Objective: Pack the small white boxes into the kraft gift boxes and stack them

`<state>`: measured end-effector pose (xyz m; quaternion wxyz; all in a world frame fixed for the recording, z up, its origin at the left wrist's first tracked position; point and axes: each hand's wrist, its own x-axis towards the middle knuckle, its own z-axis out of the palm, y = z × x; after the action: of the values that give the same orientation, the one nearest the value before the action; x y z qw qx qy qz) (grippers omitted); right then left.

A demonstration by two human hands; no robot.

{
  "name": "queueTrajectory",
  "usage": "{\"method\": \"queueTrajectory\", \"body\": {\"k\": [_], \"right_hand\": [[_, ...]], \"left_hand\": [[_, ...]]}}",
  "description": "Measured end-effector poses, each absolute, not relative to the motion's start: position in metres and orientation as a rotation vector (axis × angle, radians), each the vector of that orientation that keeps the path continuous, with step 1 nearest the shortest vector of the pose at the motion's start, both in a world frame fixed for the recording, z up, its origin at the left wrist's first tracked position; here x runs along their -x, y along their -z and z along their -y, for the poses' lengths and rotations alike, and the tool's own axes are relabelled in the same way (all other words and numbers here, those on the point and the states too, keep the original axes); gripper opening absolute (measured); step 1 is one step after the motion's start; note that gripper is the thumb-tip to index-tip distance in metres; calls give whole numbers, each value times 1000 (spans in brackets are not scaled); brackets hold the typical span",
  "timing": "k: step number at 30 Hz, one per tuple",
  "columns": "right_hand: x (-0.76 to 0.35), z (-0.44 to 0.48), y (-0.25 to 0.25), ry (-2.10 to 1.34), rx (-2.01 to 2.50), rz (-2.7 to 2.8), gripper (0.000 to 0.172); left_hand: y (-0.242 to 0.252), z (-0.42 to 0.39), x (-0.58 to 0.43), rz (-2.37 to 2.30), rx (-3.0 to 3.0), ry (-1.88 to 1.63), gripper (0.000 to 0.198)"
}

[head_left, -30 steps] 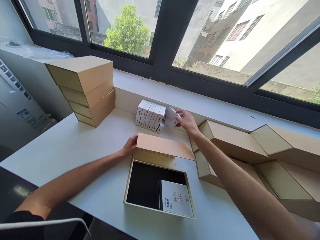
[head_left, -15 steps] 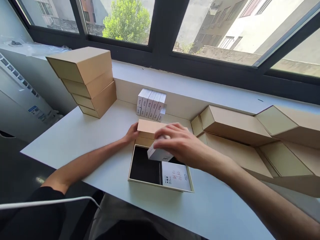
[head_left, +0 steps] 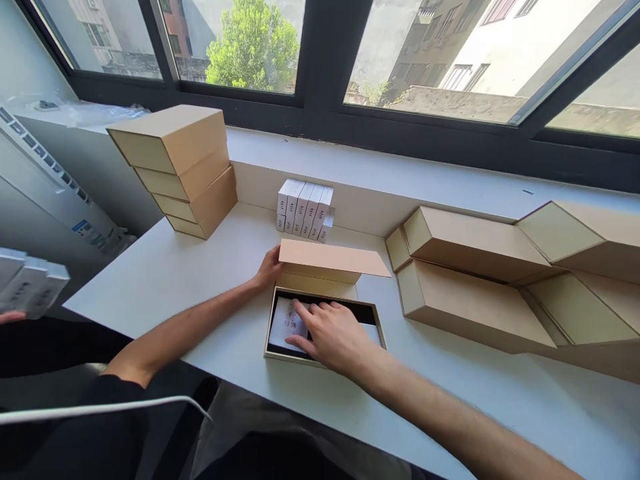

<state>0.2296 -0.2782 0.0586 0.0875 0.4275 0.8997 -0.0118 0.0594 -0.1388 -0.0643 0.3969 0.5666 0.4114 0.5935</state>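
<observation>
Our left hand pinches the raised tan cardboard lid, and our right hand lies open and flat on the small white carton inside the black-lined box, likely light and stiff, best gripped by its long edges.

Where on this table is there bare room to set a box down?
Bare: table between the stacked boxes and the open box; also front right, in front of the flat boxes. Crowded: the right side, and behind the lid, by the small white boxes.
</observation>
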Motion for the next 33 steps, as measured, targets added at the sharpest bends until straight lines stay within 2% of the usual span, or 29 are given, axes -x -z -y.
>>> {"method": "queueTrajectory", "body": {"k": [2,10,18,22,25,29,33], "right_hand": [[-229,285,-49,47,-1293,-2640,68],[-244,311,-48,34,-1566,-2371,58],[-253,324,-38,73,-1611,-2424,69],[-258,326,-43,101,-1604,-2466,63],[-267,332,-47,151,-1487,-2550,60],[-271,339,-45,213,-1420,-2598,71],[-262,343,-39,191,-1486,-2566,74]], "left_hand": [[63,150,-69,-1052,-1399,-1560,19],[58,199,-123,-985,-1358,-1539,22],[64,198,-125,-990,-1382,-1536,24],[62,210,-118,-1017,-1436,-1546,30],[58,227,-109,-1010,-1513,-1543,26],[55,249,-103,-1044,-1525,-1615,19],[57,254,-102,-1099,-1504,-1607,21]]}}
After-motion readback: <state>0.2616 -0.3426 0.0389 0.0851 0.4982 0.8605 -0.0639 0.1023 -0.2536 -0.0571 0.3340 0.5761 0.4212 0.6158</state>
